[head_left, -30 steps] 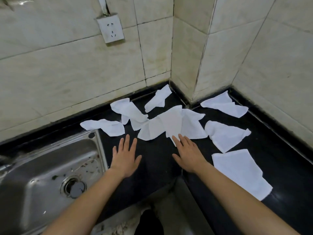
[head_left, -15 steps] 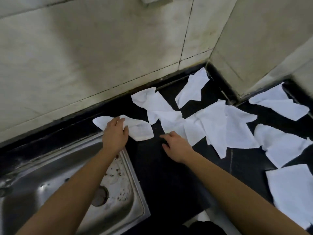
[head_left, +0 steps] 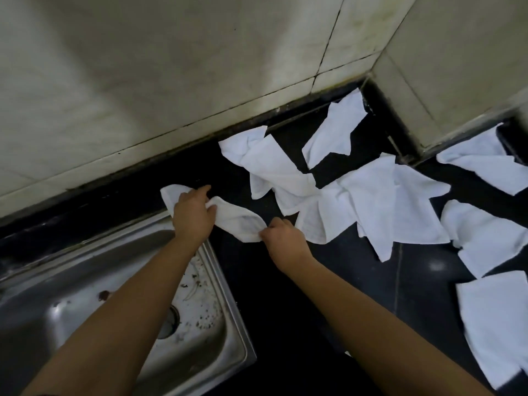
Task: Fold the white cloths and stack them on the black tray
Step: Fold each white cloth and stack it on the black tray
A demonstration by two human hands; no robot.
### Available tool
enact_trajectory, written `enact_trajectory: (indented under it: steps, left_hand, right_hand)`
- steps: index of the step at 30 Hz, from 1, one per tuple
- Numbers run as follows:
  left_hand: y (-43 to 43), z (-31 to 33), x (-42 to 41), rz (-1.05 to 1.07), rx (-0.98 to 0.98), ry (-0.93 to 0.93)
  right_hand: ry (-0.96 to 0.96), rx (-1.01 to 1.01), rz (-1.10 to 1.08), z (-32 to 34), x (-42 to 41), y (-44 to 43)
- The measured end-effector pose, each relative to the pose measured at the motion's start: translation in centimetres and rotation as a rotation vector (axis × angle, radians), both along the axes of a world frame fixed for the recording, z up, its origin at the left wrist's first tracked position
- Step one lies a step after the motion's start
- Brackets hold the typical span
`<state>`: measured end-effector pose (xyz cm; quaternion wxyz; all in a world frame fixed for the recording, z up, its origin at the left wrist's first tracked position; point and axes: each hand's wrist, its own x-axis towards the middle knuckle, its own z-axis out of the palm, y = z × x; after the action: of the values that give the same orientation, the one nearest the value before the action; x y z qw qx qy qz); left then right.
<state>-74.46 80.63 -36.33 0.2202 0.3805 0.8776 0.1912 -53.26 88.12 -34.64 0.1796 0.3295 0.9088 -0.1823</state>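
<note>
Several white cloths lie scattered on the black counter [head_left: 285, 295]. The leftmost white cloth [head_left: 237, 221] lies just behind the sink's corner. My left hand [head_left: 193, 215] grips its left part, thumb over the fabric. My right hand [head_left: 283, 238] pinches its right end with curled fingers. A crumpled cloth [head_left: 265, 164] lies behind them, and a wide overlapping heap of cloths [head_left: 371, 204] spreads to the right. Another cloth [head_left: 334, 130] lies near the wall corner. No black tray is in view.
A steel sink [head_left: 200, 324] with dirt specks and a drain sits at the lower left. Tiled walls [head_left: 171, 81] close the back and right. More cloths lie at the right edge [head_left: 485, 164], [head_left: 483, 238], [head_left: 497, 318].
The view has swung left and down. My left hand has closed on the leftmost cloth, and my right hand has moved left to pinch its other end.
</note>
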Motion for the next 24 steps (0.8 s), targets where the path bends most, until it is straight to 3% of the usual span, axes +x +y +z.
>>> enact_trajectory:
  steps: [4, 11, 16, 24]
  left_hand:
    - [-1.9, 1.8, 3.2, -0.009, 0.061, 0.009]
    - [-4.2, 6.8, 7.7, 0.034, 0.229, 0.072]
    - [-6.1, 10.8, 11.2, 0.216, 0.333, -0.013]
    - [-6.4, 14.7, 15.9, 0.314, 0.42, -0.157]
  right_hand:
    - [-0.007, -0.11, -0.118, 0.8, 2.3, 0.7]
    - [0.307, -0.355, -0.517, 5.3, 7.4, 3.1]
    - [0.512, -0.524, -0.474, 12.1, 12.3, 5.1]
    - [0.734, -0.474, -0.481, 16.7, 15.9, 7.0]
